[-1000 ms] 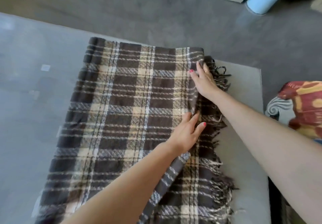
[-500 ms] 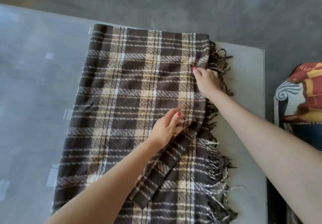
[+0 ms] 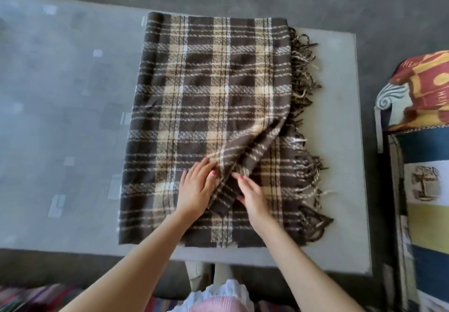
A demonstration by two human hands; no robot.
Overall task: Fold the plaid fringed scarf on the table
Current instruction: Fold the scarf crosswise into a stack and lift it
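The brown and cream plaid scarf lies spread on the grey table, doubled over, with its fringe along the right edge. Near the front right, the top layer's edge is turned back in a diagonal flap. My left hand rests flat on the scarf just left of that flap, fingers apart. My right hand lies just right of it, fingertips touching the flap's folded edge. I cannot tell whether it pinches the cloth.
The table's front edge runs just above my legs; its right edge is close to the fringe. A chair with a red and yellow patterned cushion stands at the right. Dark grey floor lies beyond.
Both hands have moved toward me along the scarf's right side. The right hand left the far fringe corner and now sits beside the left at the turned-back flap.
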